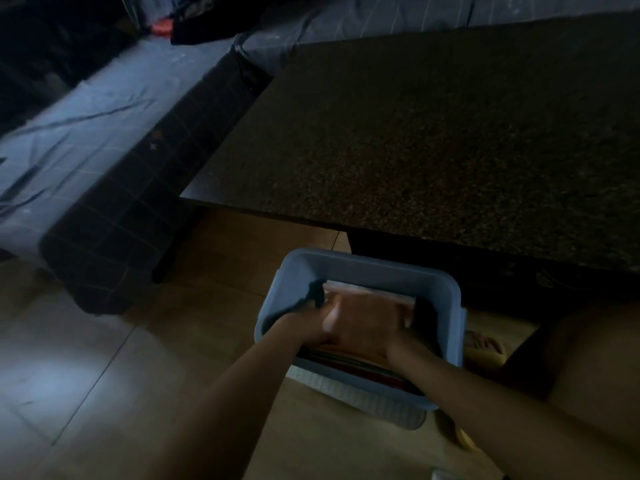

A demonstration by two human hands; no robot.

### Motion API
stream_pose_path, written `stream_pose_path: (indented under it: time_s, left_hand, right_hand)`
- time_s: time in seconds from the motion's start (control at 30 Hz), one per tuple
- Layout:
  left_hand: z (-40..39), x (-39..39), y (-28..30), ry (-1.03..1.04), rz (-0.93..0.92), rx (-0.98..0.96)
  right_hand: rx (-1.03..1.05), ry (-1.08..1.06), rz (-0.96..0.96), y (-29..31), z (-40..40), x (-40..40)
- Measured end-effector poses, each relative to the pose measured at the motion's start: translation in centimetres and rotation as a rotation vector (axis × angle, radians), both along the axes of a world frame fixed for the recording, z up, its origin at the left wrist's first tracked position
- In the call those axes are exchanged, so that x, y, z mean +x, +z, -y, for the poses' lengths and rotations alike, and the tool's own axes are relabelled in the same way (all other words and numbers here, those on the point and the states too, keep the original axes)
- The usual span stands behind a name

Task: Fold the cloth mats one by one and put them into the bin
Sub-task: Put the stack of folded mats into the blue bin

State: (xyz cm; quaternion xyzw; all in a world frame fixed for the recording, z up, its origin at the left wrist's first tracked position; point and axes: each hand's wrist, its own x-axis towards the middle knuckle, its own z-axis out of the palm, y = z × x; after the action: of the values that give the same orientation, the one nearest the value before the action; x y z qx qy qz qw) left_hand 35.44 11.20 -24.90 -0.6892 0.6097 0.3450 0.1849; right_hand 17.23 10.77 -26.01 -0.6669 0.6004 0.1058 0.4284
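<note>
A blue plastic bin (381,271) stands on the floor just in front of the table. Inside it, an orange-brown folded cloth mat (377,303) lies on top of several other folded mats, whose edges show along the bin's near side. Both hands reach into the bin. My left hand (304,327) holds the top mat at its left edge, fingers curled, though the view is dim and blurred. My right hand (370,337) rests flat on the near part of the mat. A dark cloth (313,294) sits in the bin's left corner.
A dark speckled table (450,133) fills the upper right, its edge overhanging the bin. A bed with a grey-blue sheet (79,133) runs along the left. A pale checked cloth (367,396) lies under the bin's near side. A yellow slipper (485,348) is to the bin's right.
</note>
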Motion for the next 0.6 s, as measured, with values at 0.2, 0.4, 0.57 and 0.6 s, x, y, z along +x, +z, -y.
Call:
stream_pose_path:
  time_s: [0.2,0.4,0.57,0.6]
  left_hand:
    - [-0.9,-0.3,0.5,-0.332,0.079,-0.329]
    - [-1.4,-0.8,-0.1,-0.385,0.139,-0.198]
    - [-1.6,-0.6,-0.8,-0.353,0.14,-0.146]
    - [-1.4,-0.4,-1.2,-0.364,0.156,-0.135]
  right_hand:
    - [-0.096,0.031,-0.089,0.6,-1.1,-0.1]
    - [-0.159,0.169,-0.047,0.7,-1.6,0.0]
    - [-0.089,0.329,-0.191,0.6,-1.3,-0.7]
    - [-0.086,0.351,-0.231,0.4,-1.2,-0.7]
